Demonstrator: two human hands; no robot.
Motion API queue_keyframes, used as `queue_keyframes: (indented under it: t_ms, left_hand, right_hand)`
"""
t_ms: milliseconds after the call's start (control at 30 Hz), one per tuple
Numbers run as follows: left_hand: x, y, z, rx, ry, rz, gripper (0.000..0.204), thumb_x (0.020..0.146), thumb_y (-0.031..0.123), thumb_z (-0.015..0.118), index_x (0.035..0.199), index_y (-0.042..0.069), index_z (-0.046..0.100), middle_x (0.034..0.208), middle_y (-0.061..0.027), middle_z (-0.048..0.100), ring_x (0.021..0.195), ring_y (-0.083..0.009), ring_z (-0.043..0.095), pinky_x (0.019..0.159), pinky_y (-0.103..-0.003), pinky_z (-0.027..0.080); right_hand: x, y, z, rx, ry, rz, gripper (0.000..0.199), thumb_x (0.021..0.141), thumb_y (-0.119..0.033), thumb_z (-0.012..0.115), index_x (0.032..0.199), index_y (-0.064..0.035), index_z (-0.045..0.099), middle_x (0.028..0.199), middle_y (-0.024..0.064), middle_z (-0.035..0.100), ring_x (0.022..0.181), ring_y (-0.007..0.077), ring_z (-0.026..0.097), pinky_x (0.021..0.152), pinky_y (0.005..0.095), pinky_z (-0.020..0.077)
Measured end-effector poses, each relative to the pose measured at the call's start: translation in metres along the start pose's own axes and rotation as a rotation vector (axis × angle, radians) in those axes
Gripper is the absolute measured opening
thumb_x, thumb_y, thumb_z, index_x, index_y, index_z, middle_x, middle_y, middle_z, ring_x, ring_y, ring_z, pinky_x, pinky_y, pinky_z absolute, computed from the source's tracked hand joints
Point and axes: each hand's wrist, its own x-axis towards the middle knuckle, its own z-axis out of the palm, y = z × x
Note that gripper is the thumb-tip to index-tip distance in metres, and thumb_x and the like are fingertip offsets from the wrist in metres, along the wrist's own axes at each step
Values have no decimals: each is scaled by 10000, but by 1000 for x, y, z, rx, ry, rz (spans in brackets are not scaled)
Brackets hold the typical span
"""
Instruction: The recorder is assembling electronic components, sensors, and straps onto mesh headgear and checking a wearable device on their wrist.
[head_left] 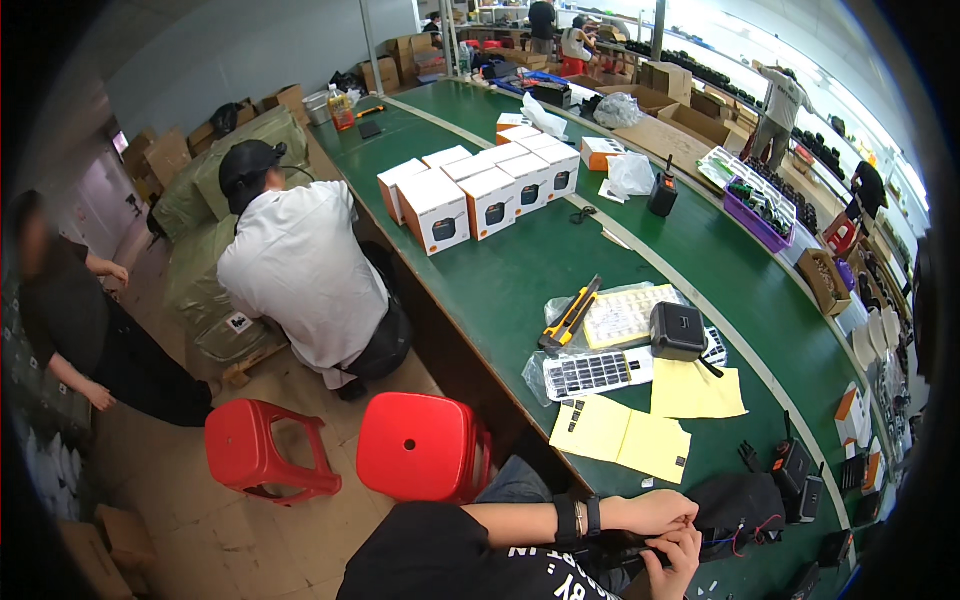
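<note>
We look down on a long green workbench [500, 290] in a busy workshop, with cardboard cartons stacked along the far wall and other people at work farther off. At the lower edge of the head view, our left hand [655, 512] and right hand [678, 558] meet close to our body, at the near edge of the bench. Both curl their fingers around a small dark object [628, 550] held between them; the left hand lies over it from above, the right comes up from below. The fingers are closed tight, and most of the object is hidden, so we cannot tell what it is. Just right of the hands lies a black pouch [738, 505] with red and blue wires. Beyond them lie yellow paper sheets [625, 435], a tray of small parts [597, 373], a yellow utility knife [570, 315] and a black box-shaped device [677, 330]. Farther up the bench stand white and orange product boxes [480, 190]. To the left, two red stools [420, 445] stand on the floor beside a crouching person in a white shirt [300, 265].
</note>
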Motion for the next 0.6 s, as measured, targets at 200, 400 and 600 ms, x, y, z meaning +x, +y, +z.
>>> queue_keyframes:
  t_ms: [200,400,600]
  left_hand:
    - [0,-3,1,3,17,12,99,774,98,561,787,1,549,706,-149,602,688,-311,600,595,-375,451]
    - [0,-6,4,29,17,56,126,749,97,611,778,8,526,682,-142,575,674,-317,576,583,-388,429]
    - [0,-10,5,34,43,83,155,745,108,638,772,12,519,676,-134,566,671,-320,565,587,-388,425]
  right_hand:
    - [5,-11,-12,74,-35,95,235,638,-37,740,856,-18,652,920,114,604,961,300,529,934,413,395]
    - [7,-6,-16,-85,295,-138,180,711,-25,702,882,3,656,951,117,627,928,293,553,950,433,389]
    - [-13,43,-13,-329,228,246,482,714,-21,615,1189,-32,537,1340,150,445,1289,348,337,1068,478,211]
